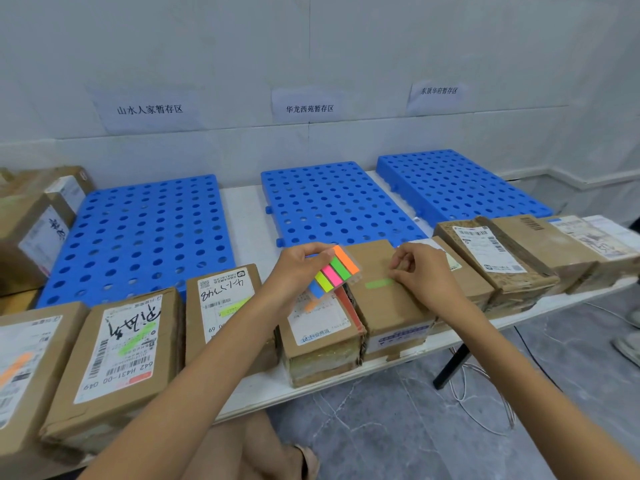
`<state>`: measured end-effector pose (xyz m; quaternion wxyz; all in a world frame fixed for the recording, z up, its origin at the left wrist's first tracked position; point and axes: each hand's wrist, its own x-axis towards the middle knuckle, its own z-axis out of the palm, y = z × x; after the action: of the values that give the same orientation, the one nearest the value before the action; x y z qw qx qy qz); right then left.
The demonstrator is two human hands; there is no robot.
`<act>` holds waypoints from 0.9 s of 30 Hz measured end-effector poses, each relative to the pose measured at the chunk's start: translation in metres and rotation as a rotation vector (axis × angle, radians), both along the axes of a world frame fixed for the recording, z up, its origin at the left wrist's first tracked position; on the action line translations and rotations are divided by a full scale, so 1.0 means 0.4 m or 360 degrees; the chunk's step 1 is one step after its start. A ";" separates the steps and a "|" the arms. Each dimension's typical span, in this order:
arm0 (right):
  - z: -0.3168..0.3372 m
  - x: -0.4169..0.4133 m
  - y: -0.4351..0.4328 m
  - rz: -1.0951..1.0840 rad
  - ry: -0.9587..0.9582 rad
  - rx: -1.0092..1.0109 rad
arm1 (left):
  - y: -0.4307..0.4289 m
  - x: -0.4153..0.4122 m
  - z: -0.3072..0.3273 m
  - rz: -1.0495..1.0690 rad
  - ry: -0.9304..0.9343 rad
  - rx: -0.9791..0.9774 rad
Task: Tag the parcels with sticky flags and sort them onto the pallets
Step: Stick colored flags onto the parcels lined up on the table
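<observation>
My left hand [298, 268] holds a clear pad of sticky flags [334, 273] with blue, yellow, pink, green and orange strips. My right hand [420, 271] presses the end of a green flag [378, 283] onto the top of a plain brown parcel [388, 306] at the table's front. Left of it sit several cardboard parcels with flags on them: one with an orange flag [320, 327], one with a yellow-green flag [225, 299] and one with a green flag [121, 351]. Behind stand three blue perforated pallets: left [138, 233], middle [336, 206], right [457, 185].
More parcels [502, 258] line the table's right front, and boxes [31, 223] stack at the far left. Paper signs [149, 109] hang on the wall above each pallet. A black table leg [450, 367] and a white cable [485, 410] are on the grey floor; someone's shoe [628, 348] is at right.
</observation>
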<state>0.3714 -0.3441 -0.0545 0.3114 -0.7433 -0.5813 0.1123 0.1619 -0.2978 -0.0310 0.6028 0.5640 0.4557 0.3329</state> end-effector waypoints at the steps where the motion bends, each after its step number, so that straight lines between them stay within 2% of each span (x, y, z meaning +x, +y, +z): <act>1: 0.005 0.004 -0.004 -0.0053 -0.0094 0.0053 | -0.002 -0.001 0.001 -0.0006 0.0005 -0.0009; 2: 0.015 0.002 -0.010 -0.0078 -0.0125 0.0130 | -0.003 -0.002 0.000 -0.0019 0.0013 -0.0019; 4: 0.045 -0.027 -0.025 0.0010 0.0133 0.0255 | -0.006 -0.003 0.003 -0.0080 0.0024 -0.0025; 6: 0.074 -0.072 -0.037 0.0189 0.0450 0.0154 | -0.010 0.001 0.006 -0.0163 0.0038 0.0001; 9: 0.089 -0.122 -0.046 0.0482 0.0684 -0.0085 | -0.019 0.008 0.016 -0.0209 0.0025 0.0039; 12: 0.079 -0.128 -0.040 0.0528 0.0891 0.0002 | -0.022 0.003 0.022 -0.0206 -0.0049 0.0012; 16: 0.063 -0.122 -0.030 0.0390 0.0639 0.0183 | -0.017 -0.013 0.017 -0.0316 -0.0329 -0.0271; 19: 0.061 -0.121 -0.025 0.0416 -0.0001 0.0337 | -0.013 -0.018 0.015 -0.0457 -0.0494 -0.0377; 22: 0.068 -0.117 -0.021 0.0743 -0.0487 0.0493 | -0.010 -0.023 0.017 -0.0571 -0.0489 -0.0335; 24: 0.066 -0.111 -0.018 0.0822 -0.0604 0.0566 | -0.007 -0.025 0.021 -0.0619 -0.0453 -0.0293; 27: 0.070 -0.105 -0.013 0.0808 -0.0573 0.0676 | -0.007 -0.025 0.031 -0.0578 -0.0476 -0.0325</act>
<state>0.3295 -0.3492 -0.0267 0.3138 -0.5024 -0.8027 -0.0695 0.1520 -0.3005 -0.0186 0.7672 0.5173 0.2839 0.2513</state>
